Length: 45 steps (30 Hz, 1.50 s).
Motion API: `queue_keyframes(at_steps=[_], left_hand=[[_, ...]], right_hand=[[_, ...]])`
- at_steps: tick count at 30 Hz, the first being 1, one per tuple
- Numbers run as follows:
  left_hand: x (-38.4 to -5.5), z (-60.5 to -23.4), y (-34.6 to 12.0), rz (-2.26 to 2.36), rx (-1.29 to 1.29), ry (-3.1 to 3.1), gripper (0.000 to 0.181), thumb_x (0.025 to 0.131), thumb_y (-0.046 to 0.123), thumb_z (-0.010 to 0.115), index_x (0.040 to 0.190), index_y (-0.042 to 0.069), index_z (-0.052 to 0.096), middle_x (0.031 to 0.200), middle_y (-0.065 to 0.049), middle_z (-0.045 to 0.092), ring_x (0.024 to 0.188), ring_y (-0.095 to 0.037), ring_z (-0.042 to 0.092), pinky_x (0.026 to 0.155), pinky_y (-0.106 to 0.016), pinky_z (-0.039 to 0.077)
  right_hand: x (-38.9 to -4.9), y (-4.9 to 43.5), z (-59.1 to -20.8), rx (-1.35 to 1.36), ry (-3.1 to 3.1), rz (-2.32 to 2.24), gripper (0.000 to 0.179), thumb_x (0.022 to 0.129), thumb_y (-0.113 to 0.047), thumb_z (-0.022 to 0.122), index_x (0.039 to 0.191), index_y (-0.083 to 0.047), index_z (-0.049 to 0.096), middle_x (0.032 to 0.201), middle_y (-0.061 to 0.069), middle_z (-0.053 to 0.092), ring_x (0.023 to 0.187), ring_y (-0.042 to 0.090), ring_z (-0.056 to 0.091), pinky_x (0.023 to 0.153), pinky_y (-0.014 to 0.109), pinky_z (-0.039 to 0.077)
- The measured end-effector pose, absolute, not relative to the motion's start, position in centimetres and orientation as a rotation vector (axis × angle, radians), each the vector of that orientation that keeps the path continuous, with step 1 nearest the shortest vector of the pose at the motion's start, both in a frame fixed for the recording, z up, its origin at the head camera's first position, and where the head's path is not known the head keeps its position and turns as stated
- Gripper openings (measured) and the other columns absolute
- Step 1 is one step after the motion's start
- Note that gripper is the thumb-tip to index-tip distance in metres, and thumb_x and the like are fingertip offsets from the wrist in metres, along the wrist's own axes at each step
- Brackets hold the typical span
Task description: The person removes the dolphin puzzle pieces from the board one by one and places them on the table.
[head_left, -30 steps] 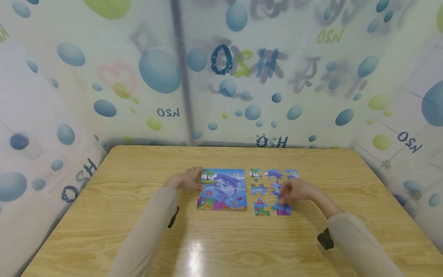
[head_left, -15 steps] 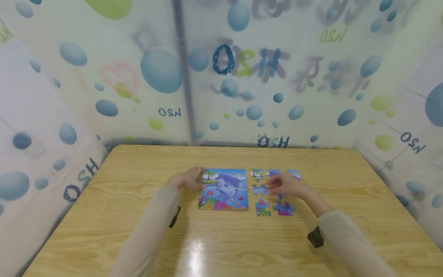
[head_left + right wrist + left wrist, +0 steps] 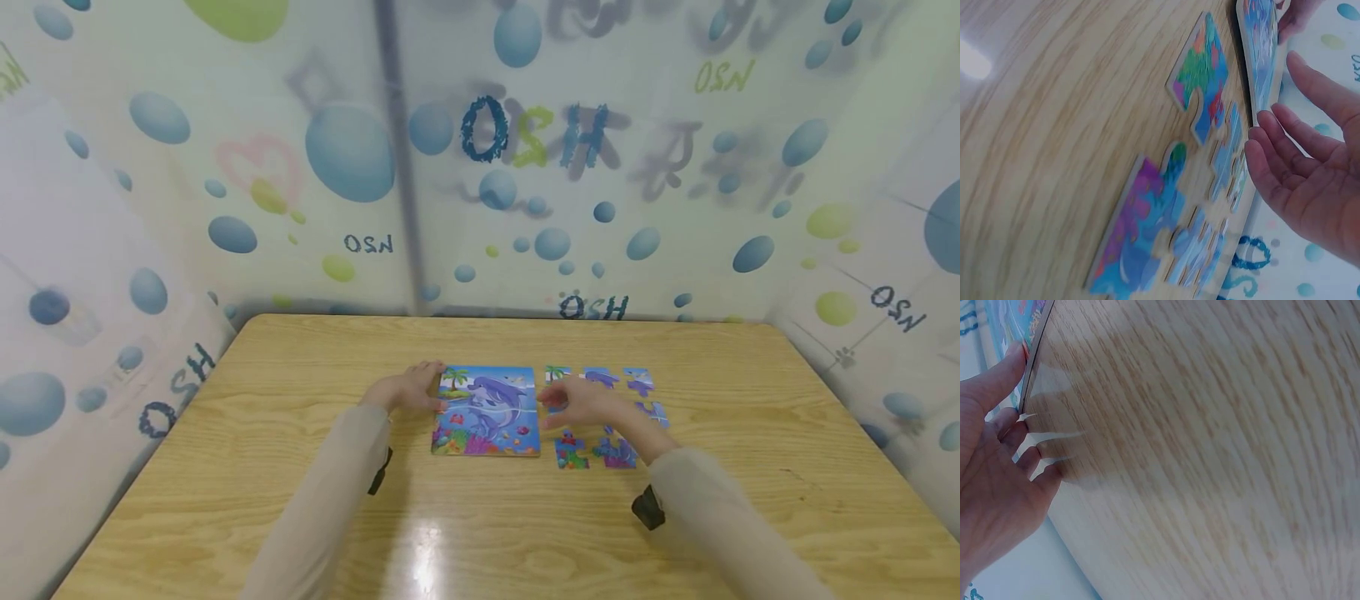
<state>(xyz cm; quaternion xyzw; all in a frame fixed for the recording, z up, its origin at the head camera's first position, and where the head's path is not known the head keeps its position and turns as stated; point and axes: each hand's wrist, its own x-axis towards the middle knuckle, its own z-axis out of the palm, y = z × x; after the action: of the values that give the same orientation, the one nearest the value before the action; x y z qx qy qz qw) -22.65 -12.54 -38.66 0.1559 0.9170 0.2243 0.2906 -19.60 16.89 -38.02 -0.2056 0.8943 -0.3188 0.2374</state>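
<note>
A square dolphin puzzle board (image 3: 487,412) lies flat on the wooden table. My left hand (image 3: 408,388) rests against its left edge; in the left wrist view the thumb of that hand (image 3: 997,450) touches the board's rim and the fingers bend loosely along it. My right hand (image 3: 581,402) hovers by the board's right edge, fingers slightly bent, thumb apart, and no piece shows in it. Under and around it lie loose puzzle pieces: a crab-and-coral piece (image 3: 1200,75), a purple coral piece (image 3: 1138,231) and several others, some partly hidden by the hand.
The table (image 3: 315,358) extends to a patterned curtain (image 3: 480,208) behind and at both sides. A palm-tree piece (image 3: 555,372) and a dolphin piece (image 3: 601,377) lie in the back row. Dark wrist bands (image 3: 648,508) sit at the cuffs.
My right hand has moved left from the right-hand loose pieces to beside the board's right edge, uncovering pieces at the far right. The left hand keeps its place.
</note>
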Motion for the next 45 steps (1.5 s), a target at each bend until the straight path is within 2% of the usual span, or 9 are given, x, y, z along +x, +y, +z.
queue_keyframes(at_steps=[9, 13, 17, 22, 28, 32, 39, 45], left_hand=[[-22.8, -39.0, -12.7, 0.6, 0.407, 2.449, 0.07, 0.091, 0.026, 0.056, 0.145, 0.006, 0.016, 0.153, -0.018, 0.011, 0.141, -0.038, 0.006, 0.113, -0.054, 0.013], [-22.8, -38.9, -12.7, 0.583, 0.407, 2.451, 0.07, 0.091, 0.027, 0.055, 0.146, 0.007, 0.015, 0.153, -0.017, 0.01, 0.141, -0.037, 0.006, 0.114, -0.054, 0.013], [-22.8, -38.9, -12.6, 0.582, 0.411, 2.453, 0.07, 0.091, 0.027, 0.055, 0.146, 0.007, 0.016, 0.153, -0.017, 0.01, 0.141, -0.037, 0.006, 0.113, -0.054, 0.014], [-22.9, -39.0, -12.5, 0.592, 0.418, 2.453, 0.07, 0.091, 0.026, 0.055, 0.145, 0.006, 0.016, 0.153, -0.018, 0.011, 0.141, -0.037, 0.007, 0.113, -0.054, 0.014], [-22.8, -39.0, -12.6, 0.586, 0.412, 2.452, 0.07, 0.091, 0.027, 0.055, 0.145, 0.006, 0.016, 0.153, -0.018, 0.01, 0.141, -0.038, 0.006, 0.113, -0.054, 0.014], [-22.8, -38.9, -12.6, 0.569, 0.405, 2.455, 0.07, 0.092, 0.028, 0.054, 0.146, 0.007, 0.015, 0.153, -0.017, 0.009, 0.141, -0.037, 0.006, 0.113, -0.054, 0.014], [-22.8, -38.8, -12.5, 0.565, 0.413, 2.458, 0.07, 0.091, 0.027, 0.055, 0.146, 0.006, 0.015, 0.153, -0.018, 0.01, 0.141, -0.037, 0.006, 0.113, -0.055, 0.013], [-22.8, -38.9, -12.6, 0.574, 0.398, 2.456, 0.071, 0.091, 0.027, 0.055, 0.146, 0.007, 0.015, 0.153, -0.018, 0.009, 0.141, -0.037, 0.006, 0.113, -0.055, 0.013]], right_hand=[[-19.5, 14.0, -38.1, -0.63, 2.505, -0.734, 0.054, 0.077, -0.026, 0.073, 0.12, 0.001, 0.054, 0.122, 0.015, 0.058, 0.116, 0.031, 0.052, 0.099, 0.042, 0.044], [-19.4, 13.0, -38.2, -0.648, 2.542, -0.651, 0.053, 0.073, -0.024, 0.076, 0.116, 0.002, 0.057, 0.116, 0.014, 0.057, 0.11, 0.03, 0.053, 0.097, 0.041, 0.044], [-19.2, 12.2, -38.3, -0.613, 2.575, -0.56, 0.048, 0.07, -0.024, 0.079, 0.107, -0.001, 0.059, 0.107, 0.009, 0.055, 0.103, 0.025, 0.05, 0.096, 0.041, 0.043], [-19.2, 11.5, -38.3, -0.55, 2.586, -0.477, 0.04, 0.068, -0.022, 0.08, 0.096, -0.006, 0.055, 0.096, 0.006, 0.051, 0.09, 0.022, 0.045, 0.087, 0.04, 0.043], [-19.2, 11.1, -38.3, -0.522, 2.585, -0.517, 0.044, 0.066, -0.018, 0.081, 0.097, -0.007, 0.051, 0.091, 0.004, 0.051, 0.082, 0.017, 0.045, 0.078, 0.033, 0.045], [-19.1, 11.3, -38.2, -0.495, 2.554, -0.641, 0.043, 0.067, -0.012, 0.08, 0.098, -0.007, 0.05, 0.09, 0.003, 0.053, 0.08, 0.016, 0.049, 0.075, 0.031, 0.046], [-19.1, 12.1, -38.1, -0.517, 2.499, -0.779, 0.033, 0.076, -0.004, 0.071, 0.099, -0.008, 0.049, 0.09, 0.005, 0.054, 0.08, 0.016, 0.052, 0.069, 0.028, 0.047], [-19.2, 13.0, -38.1, -0.558, 2.404, -0.917, 0.023, 0.083, -0.003, 0.064, 0.102, -0.007, 0.05, 0.087, 0.006, 0.056, 0.077, 0.016, 0.056, 0.066, 0.027, 0.048]])
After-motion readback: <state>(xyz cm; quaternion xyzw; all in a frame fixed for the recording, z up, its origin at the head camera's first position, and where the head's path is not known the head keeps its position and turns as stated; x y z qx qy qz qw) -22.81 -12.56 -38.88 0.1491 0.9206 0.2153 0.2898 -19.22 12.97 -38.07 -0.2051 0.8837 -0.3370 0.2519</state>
